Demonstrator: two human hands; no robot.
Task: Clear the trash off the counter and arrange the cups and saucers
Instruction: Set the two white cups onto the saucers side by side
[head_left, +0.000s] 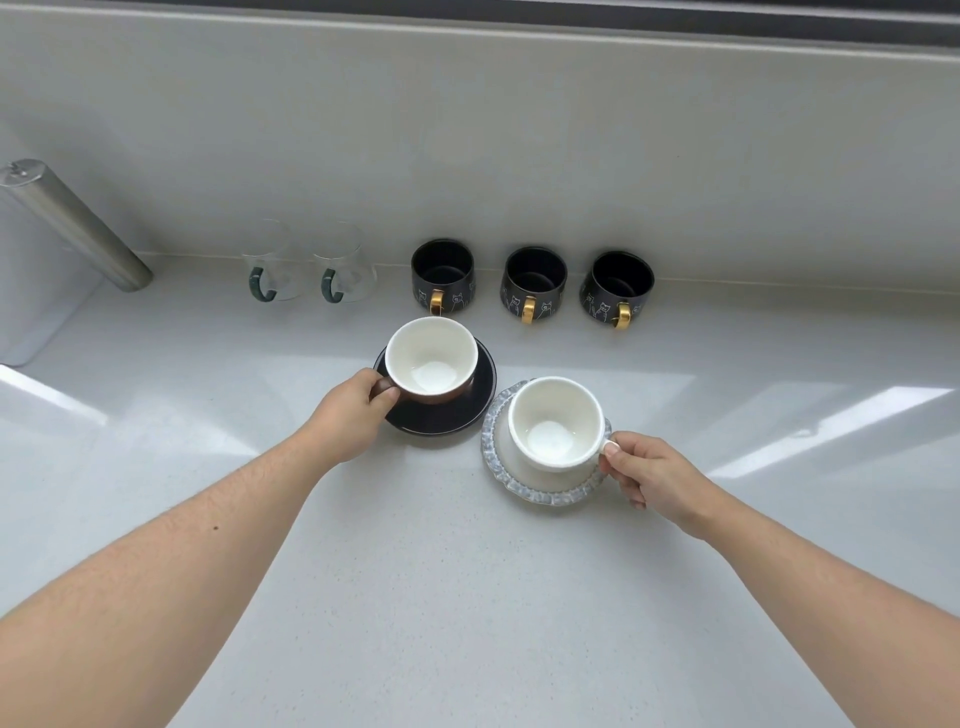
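A brown cup with a white inside (431, 361) sits on a black saucer (470, 410) in the middle of the counter. My left hand (353, 410) grips its handle from the left. To the right, a white cup (556, 423) rests on a grey frilled saucer (519, 486). My right hand (652, 475) pinches that cup's handle from the right. Both cups are upright and empty. The two saucers nearly touch.
Along the back wall stand two clear glass cups with green handles (272, 267) (345, 270) and three black cups with gold handles (442, 278) (535, 286) (618, 288). A metal tube (78, 223) leans at the far left beside a pale container (36, 280).
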